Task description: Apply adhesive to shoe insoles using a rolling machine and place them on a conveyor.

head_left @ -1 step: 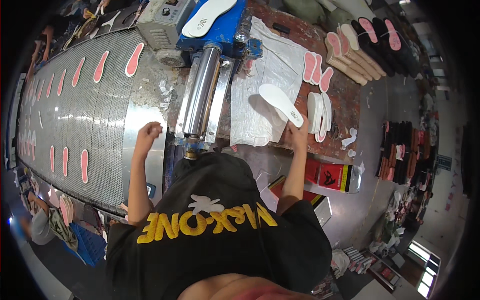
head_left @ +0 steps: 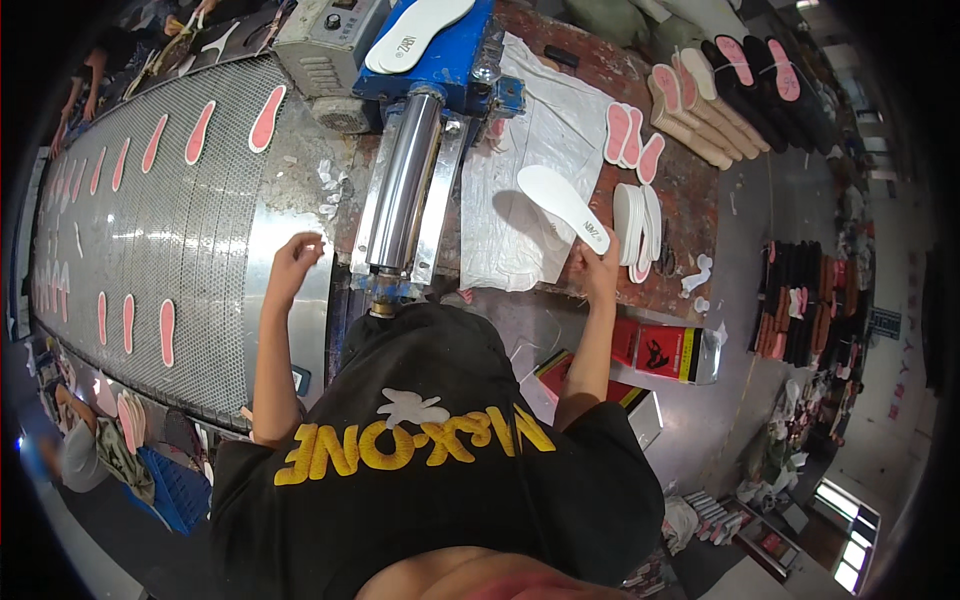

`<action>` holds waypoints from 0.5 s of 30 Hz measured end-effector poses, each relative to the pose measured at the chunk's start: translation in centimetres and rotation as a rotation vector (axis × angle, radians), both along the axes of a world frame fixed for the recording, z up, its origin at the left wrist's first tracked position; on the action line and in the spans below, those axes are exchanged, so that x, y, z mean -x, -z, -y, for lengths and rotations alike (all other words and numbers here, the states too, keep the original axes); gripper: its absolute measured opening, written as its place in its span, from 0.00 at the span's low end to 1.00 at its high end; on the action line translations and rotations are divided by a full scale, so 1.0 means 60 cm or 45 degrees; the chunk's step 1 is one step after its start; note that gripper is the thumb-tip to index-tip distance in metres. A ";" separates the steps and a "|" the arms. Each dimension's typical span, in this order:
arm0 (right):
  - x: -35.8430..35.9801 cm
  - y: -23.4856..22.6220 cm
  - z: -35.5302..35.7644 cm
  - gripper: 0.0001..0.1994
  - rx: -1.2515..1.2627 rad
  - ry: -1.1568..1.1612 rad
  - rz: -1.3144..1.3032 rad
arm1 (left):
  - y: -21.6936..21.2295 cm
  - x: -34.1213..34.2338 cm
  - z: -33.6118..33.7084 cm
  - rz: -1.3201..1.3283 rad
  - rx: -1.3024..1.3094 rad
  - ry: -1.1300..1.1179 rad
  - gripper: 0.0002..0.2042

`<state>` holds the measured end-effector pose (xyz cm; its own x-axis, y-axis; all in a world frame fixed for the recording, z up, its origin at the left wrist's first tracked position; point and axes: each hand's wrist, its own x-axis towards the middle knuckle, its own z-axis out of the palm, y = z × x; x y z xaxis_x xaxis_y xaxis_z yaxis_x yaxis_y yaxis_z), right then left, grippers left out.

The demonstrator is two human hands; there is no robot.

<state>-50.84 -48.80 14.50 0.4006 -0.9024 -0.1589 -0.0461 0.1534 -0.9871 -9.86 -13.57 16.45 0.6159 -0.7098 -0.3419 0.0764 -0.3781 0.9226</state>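
My right hand [head_left: 598,262] grips the heel end of a white insole [head_left: 560,203], dark print near that end. The insole slants up to the left above a white plastic sheet [head_left: 490,225], casting a shadow on it. My left hand [head_left: 296,268] hovers over the metal plate beside the mesh belt, its fingers loosely curled and apart from the thumb, with nothing visible in them. Between my hands stands a machine with a shiny roller [head_left: 405,185]. More white insoles [head_left: 418,35] lie on its blue top. Right of my right hand sits a stack of white insoles [head_left: 630,222].
Pink insoles [head_left: 167,332] lie spaced out on the mesh belt [head_left: 215,240] at left. On the worn table [head_left: 690,190] are loose pink insoles [head_left: 620,132], beige stacks [head_left: 690,120] and black bundles [head_left: 750,85]. A grey control box [head_left: 325,40] flanks the machine. Red packages [head_left: 665,350] lie lower right.
The pink insoles on the belt have shifted slightly left. My left hand has risen a little; my right hand still holds the white insole in nearly the same place.
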 end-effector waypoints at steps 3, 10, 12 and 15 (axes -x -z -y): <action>-0.015 -0.067 -0.023 0.26 -0.129 -0.045 0.248 | -0.058 -0.030 0.060 0.151 0.153 0.169 0.16; -0.149 -0.097 -0.073 0.30 -0.195 -0.452 0.176 | -0.162 -0.054 0.163 0.464 0.240 0.699 0.27; -0.196 -0.095 -0.100 0.31 -0.245 -0.531 0.137 | -0.169 -0.056 0.176 0.547 0.203 0.815 0.30; -0.247 -0.113 -0.128 0.31 -0.100 -0.545 0.064 | -0.169 -0.055 0.185 0.836 0.260 1.059 0.36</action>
